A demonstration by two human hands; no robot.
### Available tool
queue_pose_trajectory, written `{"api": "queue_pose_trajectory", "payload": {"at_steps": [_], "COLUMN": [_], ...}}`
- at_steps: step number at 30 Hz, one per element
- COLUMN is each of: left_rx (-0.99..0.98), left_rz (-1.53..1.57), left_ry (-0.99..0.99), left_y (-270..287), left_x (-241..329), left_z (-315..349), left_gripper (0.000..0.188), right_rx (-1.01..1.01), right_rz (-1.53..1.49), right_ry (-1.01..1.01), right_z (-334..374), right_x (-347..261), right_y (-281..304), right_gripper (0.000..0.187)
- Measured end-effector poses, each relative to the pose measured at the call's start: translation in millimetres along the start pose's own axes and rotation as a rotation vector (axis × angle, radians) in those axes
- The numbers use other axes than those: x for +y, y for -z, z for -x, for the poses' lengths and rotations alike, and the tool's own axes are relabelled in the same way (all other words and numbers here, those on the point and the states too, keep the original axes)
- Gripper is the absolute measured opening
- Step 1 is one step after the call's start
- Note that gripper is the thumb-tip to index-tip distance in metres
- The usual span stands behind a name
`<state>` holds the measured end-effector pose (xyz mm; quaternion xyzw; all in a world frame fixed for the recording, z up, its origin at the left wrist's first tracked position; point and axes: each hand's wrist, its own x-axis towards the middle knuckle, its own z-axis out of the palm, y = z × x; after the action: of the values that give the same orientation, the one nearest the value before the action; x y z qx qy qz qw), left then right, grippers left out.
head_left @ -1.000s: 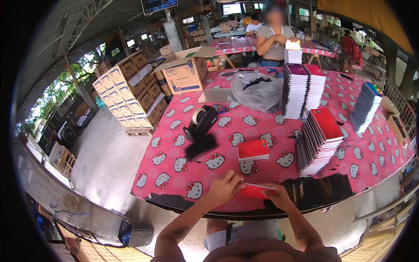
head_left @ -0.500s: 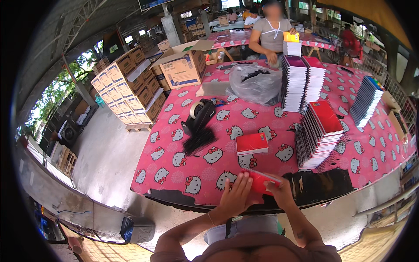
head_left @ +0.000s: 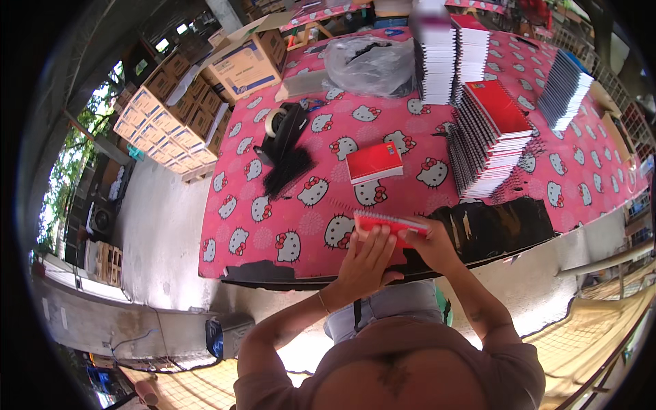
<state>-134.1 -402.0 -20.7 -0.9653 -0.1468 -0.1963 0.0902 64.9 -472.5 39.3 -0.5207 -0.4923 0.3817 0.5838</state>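
A small red notebook (head_left: 393, 220) is held tilted at the near edge of the table, its holed edge facing away from me. Out past its far left corner runs a thin dark spiral coil (head_left: 344, 206). My left hand (head_left: 367, 263) lies with straight fingers against the notebook's cover. On the other end my right hand (head_left: 435, 247) grips it, thumb on top. Just beyond, a red notebook block (head_left: 374, 162) rests flat on the table. To its left is a pile of loose black coils (head_left: 287, 171) beside a black tape dispenser (head_left: 283, 133).
A tall stack of red spiral notebooks (head_left: 495, 137) stands on the right of the pink patterned table (head_left: 266, 236). Behind are further notebook stacks (head_left: 437, 68) and a clear plastic bag (head_left: 372, 65). Cartons (head_left: 164, 119) are piled at the left. Blue-topped notebooks (head_left: 564, 92) stand far right.
My view has tipped downward, so the table sits higher in the picture and the person across is mostly out of sight. The notebook is tilted more upright between my hands.
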Motion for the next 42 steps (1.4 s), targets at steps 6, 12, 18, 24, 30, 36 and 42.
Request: {"api": "queue_pose_trajectory", "payload": {"at_steps": [6,12,18,24,30,36,42], "left_rx": [0.028,-0.011,-0.045,0.116,0.147,0.244,0.133], "left_rz": [-0.082,-0.060,0.046,0.228,0.382,0.435,0.464], "left_ry": [0.046,0.103,0.020,0.093,0.088,0.105,0.089], "left_y": [32,17,8,16,25,19,27], "left_x": [-16,-24,4,21,-20,-15,-19], "left_z": [-55,-82,-49,-37,-69,-71,-69], "left_gripper": [0.086,0.081,0.080,0.066,0.025,0.015,0.017], "right_rx": [-0.074,-0.156,-0.123,-0.127,-0.116,-0.127,-0.229], "right_rz": [0.047,0.305,0.181,0.323,0.363,0.257,0.236], "right_ry": [0.007,-0.088,0.091,0.003,0.141,0.054,0.205], "right_z": [2,-10,-3,-3,0,-1,-9], "right_x": [21,46,84,62,20,29,26], "right_y": [1,15,8,11,29,56,61], "right_gripper": [0.037,0.040,0.039,0.034,0.030,0.015,0.011]}}
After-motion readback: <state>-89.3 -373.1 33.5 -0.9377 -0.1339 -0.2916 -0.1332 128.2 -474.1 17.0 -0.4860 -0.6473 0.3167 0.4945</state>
